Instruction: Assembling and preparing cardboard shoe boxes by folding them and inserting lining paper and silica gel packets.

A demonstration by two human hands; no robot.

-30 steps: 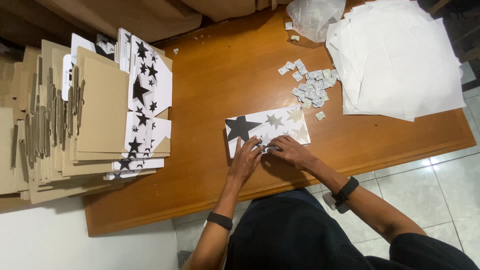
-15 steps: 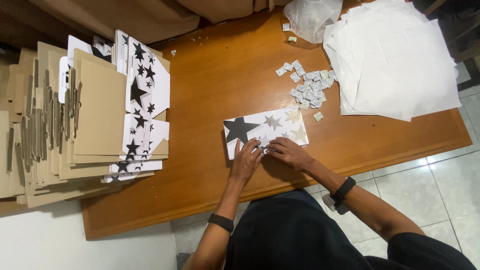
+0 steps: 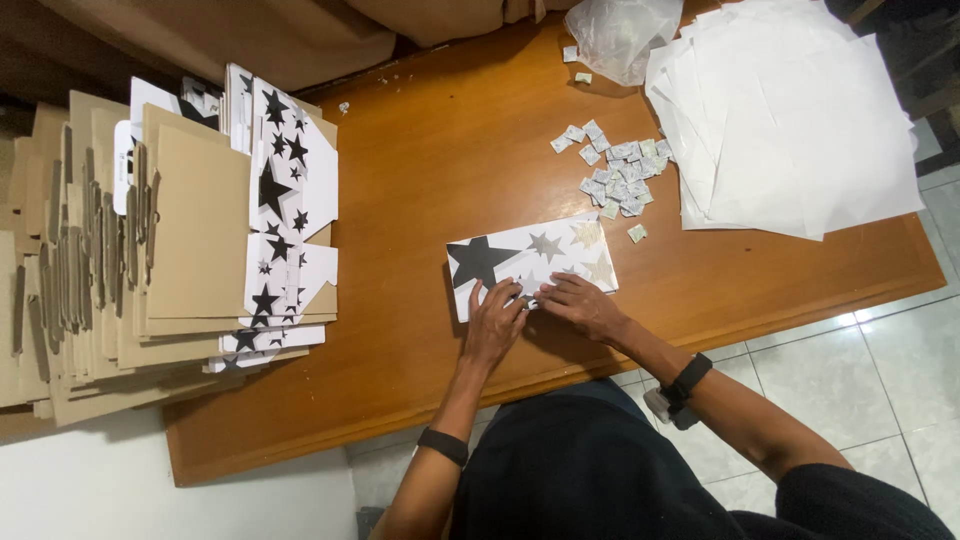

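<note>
— Since you ask from the biggest thing down: what fills the wooden table (image 3: 420,180)?

— On one side sits a tall stack of flattened cardboard blanks (image 3: 150,260), some white with black stars; on the far side lies a spread of plain white paper sheets (image 3: 790,130). Between them is a heap of small sachets (image 3: 615,170), with a clear plastic bag (image 3: 625,35) beyond it.

— And the piece being worked?

— A star-printed white box (image 3: 530,260) lies flat near the table's front edge. It looks light and fairly stiff, best held by its edges, where it would crease least.

— The hands?

— The left hand (image 3: 495,325) and right hand (image 3: 585,305) press on its near edge, fingertips bunched together over something small. What they pinch is hidden, so I cannot tell.
</note>
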